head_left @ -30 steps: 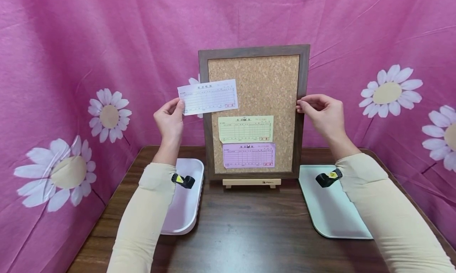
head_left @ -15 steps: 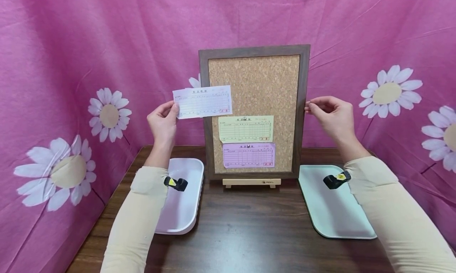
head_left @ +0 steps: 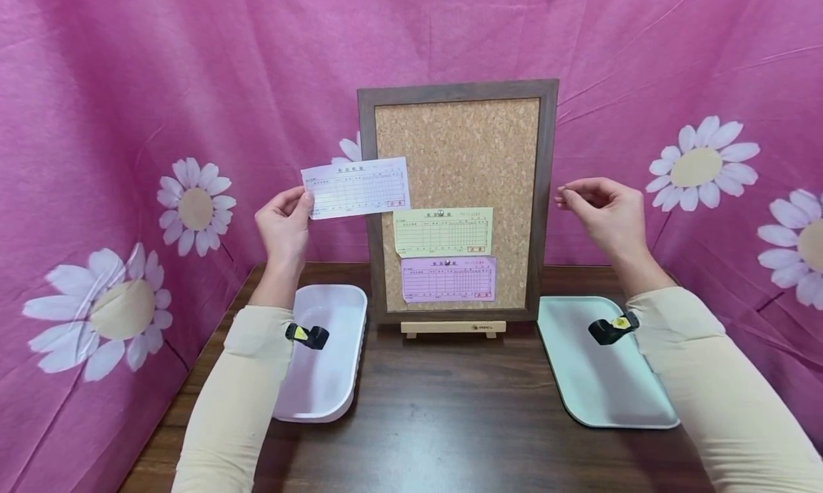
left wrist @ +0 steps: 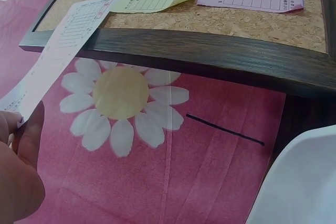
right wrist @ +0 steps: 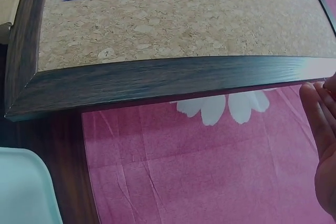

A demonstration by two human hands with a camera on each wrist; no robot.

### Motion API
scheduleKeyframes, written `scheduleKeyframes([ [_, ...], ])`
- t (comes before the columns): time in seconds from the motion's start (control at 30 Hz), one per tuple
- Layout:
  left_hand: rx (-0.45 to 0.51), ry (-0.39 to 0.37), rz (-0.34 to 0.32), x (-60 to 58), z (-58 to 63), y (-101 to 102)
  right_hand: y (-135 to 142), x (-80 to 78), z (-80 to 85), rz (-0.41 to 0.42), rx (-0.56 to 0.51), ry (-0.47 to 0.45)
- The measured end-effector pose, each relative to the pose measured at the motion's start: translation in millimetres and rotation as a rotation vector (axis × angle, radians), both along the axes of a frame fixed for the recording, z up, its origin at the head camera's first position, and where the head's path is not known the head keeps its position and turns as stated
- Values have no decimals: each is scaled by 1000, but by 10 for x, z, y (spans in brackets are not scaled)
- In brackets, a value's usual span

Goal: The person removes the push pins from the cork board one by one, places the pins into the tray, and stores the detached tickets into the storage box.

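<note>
My left hand (head_left: pixel 283 225) pinches a white printed receipt slip (head_left: pixel 356 187) by its left edge, between thumb and fingers. The slip is slightly tilted and overlaps the left frame of the cork board (head_left: pixel 476 157) in the head view; in the left wrist view its far end passes in front of the frame. A green slip (head_left: pixel 444 236) and a purple slip (head_left: pixel 449 282) below it are each fixed to the cork with a silver pin at the top. Just right of the frame is my right hand (head_left: pixel 611 214), thumb and fingertips brought together. I cannot tell whether they pinch something small.
The board stands on a small wooden easel (head_left: pixel 453 329) on a dark wood table (head_left: pixel 437 407). A white tray (head_left: pixel 353 364) lies to its left, a pale green tray (head_left: pixel 572 407) to its right. Pink cloth (head_left: pixel 270 64) with daisies hangs behind.
My left hand has carried the white slip left and slightly down. My right hand has moved right, from in front of the board's right frame to beside it.
</note>
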State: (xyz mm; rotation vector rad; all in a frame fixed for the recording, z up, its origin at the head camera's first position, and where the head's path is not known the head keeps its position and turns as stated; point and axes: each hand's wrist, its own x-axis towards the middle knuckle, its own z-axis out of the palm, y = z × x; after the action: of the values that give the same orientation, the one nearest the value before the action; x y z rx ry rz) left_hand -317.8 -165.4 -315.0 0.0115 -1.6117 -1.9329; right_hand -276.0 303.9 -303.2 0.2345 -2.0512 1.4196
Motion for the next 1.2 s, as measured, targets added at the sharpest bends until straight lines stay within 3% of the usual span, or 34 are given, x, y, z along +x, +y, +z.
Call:
scheduleKeyframes([
  [0.17, 25, 0, -4, -6, 1, -24, 41, 24, -26, -12, -19, -9],
  [0.43, -46, -2, -2, 53, -30, -100, 140, 66, -100, -34, 9, -43],
  [0.67, -40, 17, -18, 98, -72, -224, 212, 107, -160, -56, 50, -78],
  [0.93, -75, -45, -9, 188, -104, -350, 233, 172, -223, -66, 100, -114],
  [1.2, -43, -46, -26, 206, -154, -393, 268, 220, -297, -78, 147, -144],
])
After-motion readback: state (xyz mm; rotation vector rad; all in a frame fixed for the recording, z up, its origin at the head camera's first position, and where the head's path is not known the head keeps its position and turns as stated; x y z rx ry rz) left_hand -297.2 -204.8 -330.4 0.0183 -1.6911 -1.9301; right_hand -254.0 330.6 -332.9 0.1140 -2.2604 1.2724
